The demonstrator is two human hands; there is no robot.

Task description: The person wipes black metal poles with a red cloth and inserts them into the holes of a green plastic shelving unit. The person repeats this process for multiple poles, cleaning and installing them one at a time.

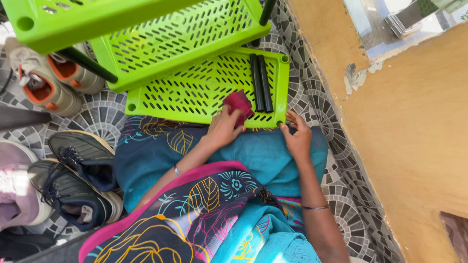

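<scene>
A: What was the left hand doing?

B: It lay on the lowest tray of a bright green perforated plastic shelf rack, its fingers closed on a small dark red cloth pressed flat against the tray's surface.

A: And the right hand?

B: It gripped the tray's near right corner, fingers curled over the rim beside the round corner socket.

A: What else was on that tray?

B: Two short black plastic tubes lay side by side, just to the right of the cloth, near the tray's right edge.

A: Where did the rack sit?

B: On a floor of grey and white patterned tiles, touching the person's lap, which was covered in blue and pink floral fabric. Two more green trays rose above, joined by black poles.

A: Anything around it?

B: A pair of beige and orange sneakers lay at the left, dark navy lace-up shoes nearer the person, and an ochre plastered wall stood on the right.
</scene>
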